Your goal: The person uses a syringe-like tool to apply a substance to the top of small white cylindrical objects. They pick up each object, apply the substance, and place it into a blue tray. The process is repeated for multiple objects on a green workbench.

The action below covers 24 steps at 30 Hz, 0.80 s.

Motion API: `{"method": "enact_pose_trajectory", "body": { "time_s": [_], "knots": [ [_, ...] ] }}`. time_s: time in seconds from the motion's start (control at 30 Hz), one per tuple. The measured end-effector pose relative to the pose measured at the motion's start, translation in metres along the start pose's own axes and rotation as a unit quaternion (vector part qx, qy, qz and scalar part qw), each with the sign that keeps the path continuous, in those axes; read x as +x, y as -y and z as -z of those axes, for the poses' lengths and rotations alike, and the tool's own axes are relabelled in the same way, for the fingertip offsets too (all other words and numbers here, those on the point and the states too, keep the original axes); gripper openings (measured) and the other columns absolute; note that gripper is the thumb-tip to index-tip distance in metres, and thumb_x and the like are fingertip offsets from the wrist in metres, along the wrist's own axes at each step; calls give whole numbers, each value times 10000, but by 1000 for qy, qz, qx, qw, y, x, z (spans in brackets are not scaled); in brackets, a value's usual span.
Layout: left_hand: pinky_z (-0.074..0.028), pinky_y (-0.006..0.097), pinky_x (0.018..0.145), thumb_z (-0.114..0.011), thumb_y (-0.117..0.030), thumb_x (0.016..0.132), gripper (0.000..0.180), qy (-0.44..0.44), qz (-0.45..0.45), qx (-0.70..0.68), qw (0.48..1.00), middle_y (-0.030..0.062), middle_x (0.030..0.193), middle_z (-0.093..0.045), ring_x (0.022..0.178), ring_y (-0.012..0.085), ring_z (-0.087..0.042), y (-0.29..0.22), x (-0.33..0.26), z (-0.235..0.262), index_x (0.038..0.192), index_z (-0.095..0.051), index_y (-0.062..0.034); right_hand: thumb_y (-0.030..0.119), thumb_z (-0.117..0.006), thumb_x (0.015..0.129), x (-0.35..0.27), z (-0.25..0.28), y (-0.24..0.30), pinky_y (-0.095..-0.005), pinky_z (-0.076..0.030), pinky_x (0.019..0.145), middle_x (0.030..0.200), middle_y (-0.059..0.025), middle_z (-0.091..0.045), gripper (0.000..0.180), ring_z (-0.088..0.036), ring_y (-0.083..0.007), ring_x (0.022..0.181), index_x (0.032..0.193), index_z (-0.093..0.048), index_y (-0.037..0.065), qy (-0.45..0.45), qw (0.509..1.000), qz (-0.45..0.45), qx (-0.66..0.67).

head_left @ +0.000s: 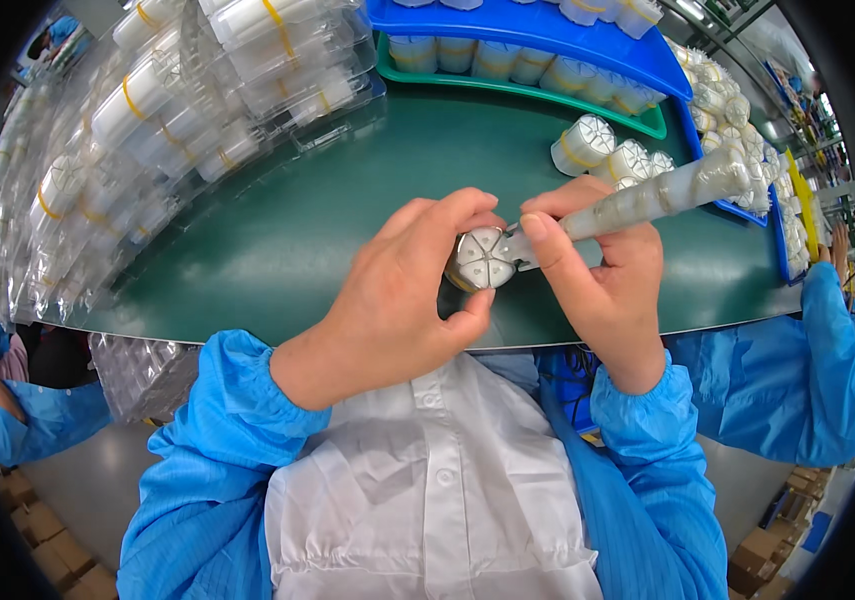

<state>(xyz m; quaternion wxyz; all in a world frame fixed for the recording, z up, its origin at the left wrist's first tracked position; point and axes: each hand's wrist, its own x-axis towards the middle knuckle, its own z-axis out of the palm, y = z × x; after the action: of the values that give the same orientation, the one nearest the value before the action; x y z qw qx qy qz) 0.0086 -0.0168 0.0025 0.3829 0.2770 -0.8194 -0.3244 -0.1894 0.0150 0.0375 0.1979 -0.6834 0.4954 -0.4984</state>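
At far left, clear plastic trays (362, 120) are stacked, and white cylinders (127, 110) with yellow bands are held in them. Next, over the green table (277, 235), a round white part (484, 258) is clasped by the left hand (392, 285), between the fingers above and the thumb below; its spoked face is turned upward. By this hand the part is held directly, so it is the nearer one. At three o'clock from the part, just beside it, the right hand (615, 275) is found, and a long taped tool (652, 195) is gripped by it. The long axis of the tool is laid from about two o'clock down toward the part, and its near end is brought to the part's right edge; whether it is touched cannot be told. At one o'clock, loose cylinders (587, 142) are placed.
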Motion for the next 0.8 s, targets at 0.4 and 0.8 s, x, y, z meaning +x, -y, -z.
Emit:
{"method": "enact_pose_trajectory", "body": {
  "time_s": [0.4, 0.8],
  "knots": [
    [-512, 379, 897, -785, -12, 732, 689, -14, 5, 38, 999, 147, 1184, -628, 1033, 288, -621, -2, 2, -1, 1355, -490, -19, 49, -724, 886, 1, 2, -6, -308, -498, 613, 853, -94, -692, 67, -656, -182, 712, 894, -705, -15, -22, 999, 39, -14],
    [-497, 389, 917, -779, -14, 732, 695, -12, 10, 106, 994, 165, 1173, -621, 1112, 318, -600, -5, 5, 2, 1361, -483, -30, 67, -732, 883, 3, -3, -3, -332, -468, 603, 831, -99, -675, 82, -639, -194, 701, 904, -699, -5, 16, 998, 51, -43]
  ]
}}
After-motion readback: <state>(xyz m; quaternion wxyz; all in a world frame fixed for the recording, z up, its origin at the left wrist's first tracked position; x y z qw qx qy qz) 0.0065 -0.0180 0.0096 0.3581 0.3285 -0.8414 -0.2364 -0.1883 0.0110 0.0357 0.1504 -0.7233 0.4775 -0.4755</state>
